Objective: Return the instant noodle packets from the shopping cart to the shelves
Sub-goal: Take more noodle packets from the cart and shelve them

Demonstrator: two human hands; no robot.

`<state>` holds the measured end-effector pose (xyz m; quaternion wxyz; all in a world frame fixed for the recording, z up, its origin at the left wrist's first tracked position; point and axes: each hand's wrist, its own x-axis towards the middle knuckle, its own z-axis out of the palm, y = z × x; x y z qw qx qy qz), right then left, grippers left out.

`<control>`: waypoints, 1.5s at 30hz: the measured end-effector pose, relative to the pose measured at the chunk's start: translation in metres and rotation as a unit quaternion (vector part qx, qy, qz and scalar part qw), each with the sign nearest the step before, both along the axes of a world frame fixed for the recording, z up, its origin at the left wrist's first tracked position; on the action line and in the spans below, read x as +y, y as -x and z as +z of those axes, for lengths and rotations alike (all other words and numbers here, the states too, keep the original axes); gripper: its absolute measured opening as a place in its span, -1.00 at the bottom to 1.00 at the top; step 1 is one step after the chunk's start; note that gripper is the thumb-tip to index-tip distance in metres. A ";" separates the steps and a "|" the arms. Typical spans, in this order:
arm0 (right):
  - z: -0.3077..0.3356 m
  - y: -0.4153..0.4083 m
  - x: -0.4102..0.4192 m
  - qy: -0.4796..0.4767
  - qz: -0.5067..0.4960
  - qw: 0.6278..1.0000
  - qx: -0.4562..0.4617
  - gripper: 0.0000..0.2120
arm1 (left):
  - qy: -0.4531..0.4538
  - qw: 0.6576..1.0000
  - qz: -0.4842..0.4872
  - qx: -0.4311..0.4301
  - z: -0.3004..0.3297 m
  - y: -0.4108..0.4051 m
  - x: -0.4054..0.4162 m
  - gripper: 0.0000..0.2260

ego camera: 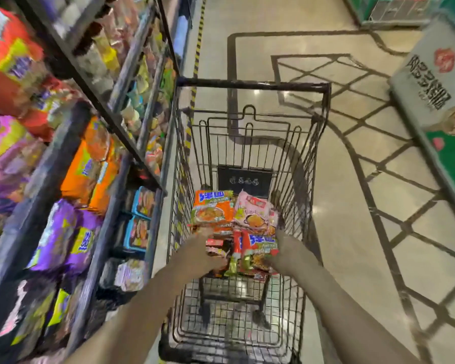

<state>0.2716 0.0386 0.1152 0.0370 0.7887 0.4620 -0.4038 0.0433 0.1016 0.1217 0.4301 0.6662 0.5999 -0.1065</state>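
glossy tiled floor (352,195), packed shelves (71,143) left of wire cart (250,86)

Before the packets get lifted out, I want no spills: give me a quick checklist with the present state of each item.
1. Both hands inside the cart: ok.
2. Right hand on the red packet: ok, touching; firm grip: cannot tell.
3. Left hand holding a packet: cannot tell, blurred.
4. Orange packet and pink packet lying loose: ok.
5. Shelves beside the cart: ok.
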 end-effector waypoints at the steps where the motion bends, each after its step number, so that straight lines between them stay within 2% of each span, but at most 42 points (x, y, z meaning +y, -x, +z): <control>1: -0.018 -0.004 0.006 0.004 -0.019 1.000 0.015 -0.32 | 0.014 1.000 0.013 -0.005 -0.017 -0.002 0.004 -0.15; 4: -0.070 -0.014 0.021 0.019 -0.090 0.994 0.064 -0.40 | 0.052 0.996 0.067 -0.003 -0.064 -0.005 0.017 -0.23; 7: -0.115 -0.023 0.026 0.030 -0.172 0.980 0.101 -0.51 | 0.050 0.991 0.124 0.008 -0.122 -0.005 0.025 -0.15; 10: -0.175 -0.028 0.030 0.041 -0.232 0.966 0.109 -0.58 | 0.056 0.988 0.140 0.039 -0.217 0.005 0.025 -0.16; 13: -0.212 -0.030 0.034 0.043 -0.273 0.955 0.107 -0.51 | 0.039 0.986 0.145 0.071 -0.266 0.011 0.019 -0.14; 15: -0.237 -0.031 0.036 0.062 -0.283 0.951 0.103 -0.43 | 0.027 0.985 0.151 0.082 -0.269 0.005 0.020 -0.18; 19: -0.279 -0.032 0.038 0.107 -0.295 0.947 0.067 -0.26 | 0.062 0.975 0.191 0.097 -0.313 0.015 0.015 -0.06; 22: -0.296 -0.027 0.043 0.140 -0.278 0.950 0.019 -0.11 | 0.047 0.965 0.235 0.109 -0.350 0.024 0.010 0.03; 26: -0.311 -0.015 0.037 0.135 -0.273 0.952 -0.022 -0.08 | 0.040 0.957 0.274 0.089 -0.330 0.004 0.017 0.11; 29: -0.317 -0.008 0.028 0.105 -0.283 0.953 -0.029 -0.06 | 0.042 0.955 0.272 0.109 -0.323 -0.001 0.023 0.14; 32: -0.321 -0.001 0.026 0.127 -0.344 0.930 0.035 0.11 | 0.060 0.959 0.238 0.143 -0.320 0.001 0.025 0.19; 35: -0.324 0.007 0.020 0.148 -0.381 0.908 0.091 0.03 | 0.048 0.964 0.229 0.129 -0.319 0.005 0.023 0.12; 37: -0.322 0.011 0.013 0.106 -0.403 0.905 0.088 0.02 | 0.032 0.964 0.243 0.100 -0.319 0.008 0.019 0.05; 39: -0.321 0.008 0.008 0.072 -0.407 0.907 0.080 0.15 | 0.014 0.962 0.268 0.052 -0.315 0.010 0.016 -0.14; 42: -0.325 0.001 -0.003 0.035 -0.475 0.858 0.191 0.17 | 0.010 0.957 0.290 -0.003 -0.308 0.012 0.013 -0.46; 43: -0.327 -0.001 -0.006 0.030 -0.483 0.849 0.213 0.18 | 0.009 0.956 0.294 -0.016 -0.307 0.012 0.011 -0.49; 45: -0.332 -0.005 -0.012 0.015 -0.480 0.854 0.201 0.19 | 0.010 0.956 0.290 -0.045 -0.300 0.012 0.008 -0.45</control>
